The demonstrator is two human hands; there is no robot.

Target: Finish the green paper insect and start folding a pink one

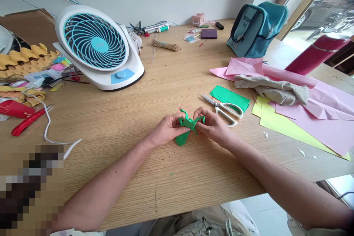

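Between my two hands is a folded green paper figure [189,123] with thin bent legs and a flat, wider end pointing toward me. My left hand [171,129] pinches its left side, thumb across the lower body. On the other side, my right hand [211,123] has its fingertips closed on a thin leg of the figure. White-handled scissors [225,108] lie just beyond my right hand, their blades pointing to the far left. Under and behind them rest green paper pieces [230,97].
A white and blue fan [96,44] stands at the left back. Pink paper [318,118], yellow paper [276,121], a grey glove [276,88] and a red bottle [316,53] are at the right. A red-handled knife [29,121] and white cord [49,125] lie left.
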